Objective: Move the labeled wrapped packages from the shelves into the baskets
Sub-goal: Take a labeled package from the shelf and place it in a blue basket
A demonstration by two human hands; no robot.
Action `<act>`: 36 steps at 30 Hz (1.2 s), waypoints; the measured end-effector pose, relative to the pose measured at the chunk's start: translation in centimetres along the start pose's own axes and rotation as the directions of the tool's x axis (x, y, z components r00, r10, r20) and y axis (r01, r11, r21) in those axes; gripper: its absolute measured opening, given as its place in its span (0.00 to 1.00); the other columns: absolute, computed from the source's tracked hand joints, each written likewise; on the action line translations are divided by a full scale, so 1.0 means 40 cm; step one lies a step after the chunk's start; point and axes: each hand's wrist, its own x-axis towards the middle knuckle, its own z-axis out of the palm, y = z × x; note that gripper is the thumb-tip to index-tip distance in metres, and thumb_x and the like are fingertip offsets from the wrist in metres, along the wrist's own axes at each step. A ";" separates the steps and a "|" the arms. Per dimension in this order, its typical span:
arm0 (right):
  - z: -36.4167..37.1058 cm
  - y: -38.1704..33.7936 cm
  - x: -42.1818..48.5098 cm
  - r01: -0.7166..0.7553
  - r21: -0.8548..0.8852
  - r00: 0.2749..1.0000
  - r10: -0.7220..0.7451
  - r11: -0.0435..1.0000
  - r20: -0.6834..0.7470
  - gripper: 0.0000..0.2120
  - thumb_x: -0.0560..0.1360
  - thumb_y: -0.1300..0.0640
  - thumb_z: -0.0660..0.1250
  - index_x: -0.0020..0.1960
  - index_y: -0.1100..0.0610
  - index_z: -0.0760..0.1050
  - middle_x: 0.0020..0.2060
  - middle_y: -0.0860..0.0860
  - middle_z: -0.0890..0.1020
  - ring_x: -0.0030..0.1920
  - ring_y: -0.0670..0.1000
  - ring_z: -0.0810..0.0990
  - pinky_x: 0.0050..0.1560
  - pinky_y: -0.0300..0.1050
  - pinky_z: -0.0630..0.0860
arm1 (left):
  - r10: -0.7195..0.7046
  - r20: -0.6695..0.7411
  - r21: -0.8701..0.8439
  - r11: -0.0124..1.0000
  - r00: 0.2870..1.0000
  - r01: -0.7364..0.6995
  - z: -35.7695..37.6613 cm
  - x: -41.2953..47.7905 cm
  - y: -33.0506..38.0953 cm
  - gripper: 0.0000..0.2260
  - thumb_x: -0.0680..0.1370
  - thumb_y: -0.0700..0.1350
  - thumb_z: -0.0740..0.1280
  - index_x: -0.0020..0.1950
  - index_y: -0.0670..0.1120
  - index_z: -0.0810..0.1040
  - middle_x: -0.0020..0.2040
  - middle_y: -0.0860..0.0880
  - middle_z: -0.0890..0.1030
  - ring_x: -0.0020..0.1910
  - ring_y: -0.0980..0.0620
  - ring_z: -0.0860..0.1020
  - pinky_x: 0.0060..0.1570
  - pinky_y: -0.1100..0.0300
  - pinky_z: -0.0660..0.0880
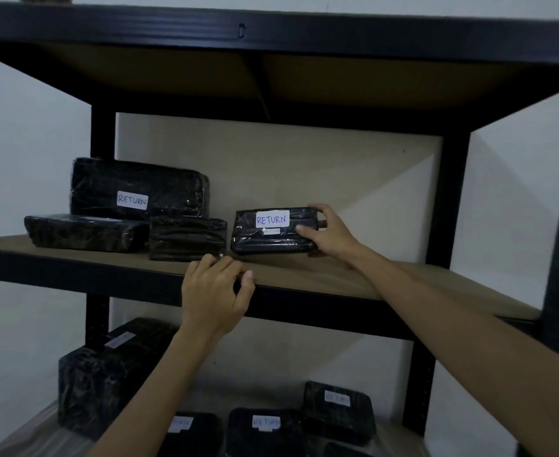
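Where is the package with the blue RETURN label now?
In the head view the package stands right of centre on the middle shelf, beside a smaller package, its right end gripped by the right hand.

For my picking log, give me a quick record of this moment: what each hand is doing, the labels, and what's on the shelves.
right hand: grips the rightmost package on the middle shelf
its label: RETURN
left hand: holds the middle shelf's front edge
rest of middle shelf: big package labeled RETURN, flat package, small package
lower shelf: more wrapped packages
baskets: not in view
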 end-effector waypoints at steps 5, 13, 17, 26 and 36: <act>-0.025 -0.005 -0.043 0.070 -0.043 0.986 -0.076 0.997 -0.147 0.23 0.73 0.56 0.67 0.65 0.47 0.66 0.60 0.56 0.70 0.55 0.51 0.75 0.58 0.51 0.77 | -0.060 0.069 -0.064 0.996 0.996 0.065 -0.025 0.004 0.021 0.16 0.75 0.52 0.54 0.43 0.48 0.80 0.40 0.51 0.81 0.41 0.51 0.74 0.42 0.57 0.67; -0.136 -0.020 -0.187 0.121 -0.058 0.936 -0.133 0.991 -0.326 0.18 0.73 0.58 0.62 0.63 0.48 0.67 0.58 0.55 0.71 0.53 0.47 0.73 0.53 0.40 0.73 | 0.002 0.052 -0.194 0.981 0.999 0.008 -0.101 -0.027 0.139 0.14 0.73 0.52 0.57 0.50 0.48 0.78 0.48 0.52 0.80 0.49 0.52 0.74 0.47 0.59 0.67; -0.223 -0.043 -0.281 0.110 -0.047 0.928 -0.119 0.993 -0.352 0.17 0.69 0.53 0.62 0.58 0.43 0.69 0.57 0.55 0.74 0.55 0.51 0.76 0.54 0.48 0.76 | 0.026 0.065 -0.244 0.970 0.998 -0.010 -0.135 -0.048 0.212 0.16 0.74 0.53 0.57 0.53 0.47 0.78 0.49 0.51 0.80 0.50 0.50 0.74 0.48 0.56 0.70; -0.430 -0.060 -0.528 0.055 -0.097 0.901 -0.091 0.994 -0.425 0.15 0.76 0.63 0.60 0.59 0.48 0.70 0.46 0.44 0.77 0.45 0.42 0.77 0.39 0.29 0.73 | 0.101 0.111 -0.452 0.891 0.989 -0.040 -0.141 -0.123 0.396 0.17 0.74 0.53 0.57 0.57 0.48 0.77 0.54 0.53 0.79 0.53 0.56 0.70 0.50 0.61 0.64; -0.638 0.046 -0.765 -0.121 -0.063 0.879 0.077 0.991 -0.470 0.16 0.71 0.56 0.62 0.58 0.44 0.72 0.57 0.56 0.77 0.46 0.46 0.77 0.42 0.40 0.73 | 0.175 0.199 -0.595 0.804 0.964 -0.024 -0.081 -0.223 0.638 0.18 0.74 0.53 0.57 0.57 0.47 0.77 0.55 0.53 0.78 0.55 0.56 0.70 0.53 0.59 0.69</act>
